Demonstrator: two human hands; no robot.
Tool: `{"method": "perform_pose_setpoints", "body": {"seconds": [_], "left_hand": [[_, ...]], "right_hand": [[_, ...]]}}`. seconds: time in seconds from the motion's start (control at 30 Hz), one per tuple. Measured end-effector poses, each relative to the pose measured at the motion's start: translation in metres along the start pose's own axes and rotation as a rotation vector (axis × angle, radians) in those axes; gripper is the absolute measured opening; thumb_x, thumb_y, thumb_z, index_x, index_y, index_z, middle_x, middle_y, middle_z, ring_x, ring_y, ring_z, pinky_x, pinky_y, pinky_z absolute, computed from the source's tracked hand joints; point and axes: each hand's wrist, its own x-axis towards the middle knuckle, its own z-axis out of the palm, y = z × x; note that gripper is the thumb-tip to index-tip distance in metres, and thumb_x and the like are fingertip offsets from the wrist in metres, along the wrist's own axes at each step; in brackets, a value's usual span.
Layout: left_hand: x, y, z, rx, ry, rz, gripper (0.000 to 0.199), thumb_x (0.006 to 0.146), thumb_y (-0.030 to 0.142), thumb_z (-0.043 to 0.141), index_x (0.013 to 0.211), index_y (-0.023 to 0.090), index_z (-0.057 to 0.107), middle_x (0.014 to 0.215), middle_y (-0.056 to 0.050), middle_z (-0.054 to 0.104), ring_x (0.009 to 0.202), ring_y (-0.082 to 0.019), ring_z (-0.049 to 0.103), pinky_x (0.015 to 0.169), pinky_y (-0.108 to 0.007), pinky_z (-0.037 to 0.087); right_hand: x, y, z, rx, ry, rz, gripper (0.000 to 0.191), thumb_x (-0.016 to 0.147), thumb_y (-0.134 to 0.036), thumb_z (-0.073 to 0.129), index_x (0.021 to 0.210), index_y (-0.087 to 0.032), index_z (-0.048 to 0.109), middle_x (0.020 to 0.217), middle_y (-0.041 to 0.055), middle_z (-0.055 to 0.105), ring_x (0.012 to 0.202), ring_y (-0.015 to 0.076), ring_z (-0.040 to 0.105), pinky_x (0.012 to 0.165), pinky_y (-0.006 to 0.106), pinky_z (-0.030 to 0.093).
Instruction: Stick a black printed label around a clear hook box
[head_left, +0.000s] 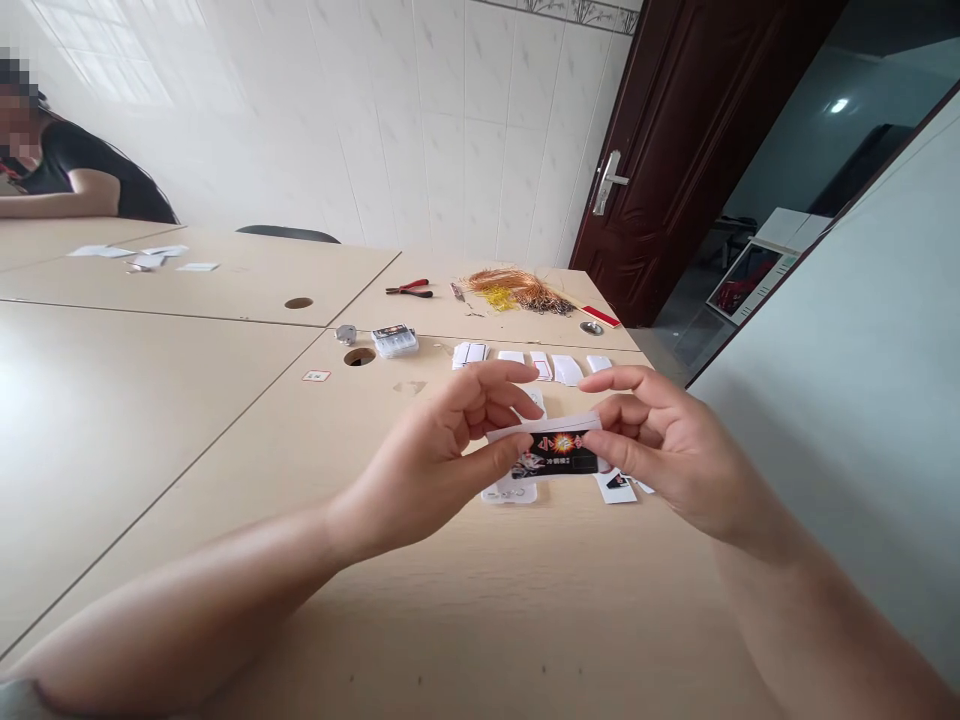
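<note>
A small black label [564, 461] with a white border, red and white lettering and a bright burst is held up over the table. My left hand [469, 435] pinches its left end between thumb and fingers. At its right end, my right hand [656, 435] grips it the same way. Under the label lies a clear plastic case [511, 493], partly hidden by the label and my left hand. A white card with a black print [616, 487] rests on the table below my right hand.
Behind my hands lie white paper stacks [470, 355], a clear box [394, 341], pliers [410, 289], copper-coloured wires [517, 285] and a round metal tin [346, 335]. A person [97, 170] sits at the far left. The table has cable holes [359, 357].
</note>
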Motion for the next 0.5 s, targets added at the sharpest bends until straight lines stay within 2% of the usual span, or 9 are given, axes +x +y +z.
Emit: {"method": "perform_pose_setpoints", "body": {"seconds": [0.07, 0.23, 0.37, 0.5], "left_hand": [[0.002, 0.002, -0.003, -0.192, -0.052, -0.064, 0.034, 0.088, 0.008, 0.073, 0.116, 0.025, 0.065, 0.096, 0.002, 0.07, 0.086, -0.009, 0.07, 0.07, -0.015, 0.06], [0.007, 0.005, -0.009, -0.606, -0.187, -0.193, 0.025, 0.086, 0.008, 0.079, 0.105, 0.023, 0.073, 0.094, 0.003, 0.077, 0.087, -0.008, 0.075, 0.075, -0.014, 0.062], [0.006, 0.009, -0.008, -0.679, -0.176, -0.241, 0.02, 0.087, 0.007, 0.078, 0.102, 0.02, 0.075, 0.087, 0.002, 0.08, 0.077, -0.007, 0.074, 0.071, -0.013, 0.061], [0.004, 0.011, -0.007, -0.701, -0.163, -0.226, 0.017, 0.087, 0.007, 0.078, 0.1, 0.019, 0.076, 0.085, 0.003, 0.08, 0.075, -0.007, 0.074, 0.069, -0.013, 0.061]], "right_hand": [[0.001, 0.002, -0.001, 0.073, 0.034, -0.011, 0.02, 0.091, -0.022, 0.071, 0.107, -0.031, 0.064, 0.071, -0.0078, 0.066, 0.062, 0.0066, 0.063, 0.051, 0.013, 0.046], [-0.001, 0.007, -0.006, 0.168, 0.05, -0.093, 0.013, 0.091, -0.032, 0.074, 0.102, -0.033, 0.067, 0.077, -0.0074, 0.071, 0.062, 0.0055, 0.065, 0.058, 0.012, 0.055], [-0.005, 0.002, -0.007, 0.133, 0.036, -0.087, 0.012, 0.089, -0.036, 0.077, 0.098, -0.031, 0.071, 0.075, -0.0059, 0.068, 0.061, 0.0062, 0.065, 0.057, 0.013, 0.056], [-0.006, -0.005, -0.004, 0.174, 0.034, -0.079, 0.01, 0.087, -0.026, 0.079, 0.095, -0.031, 0.074, 0.076, -0.0063, 0.069, 0.062, 0.0046, 0.064, 0.057, 0.009, 0.056]]}}
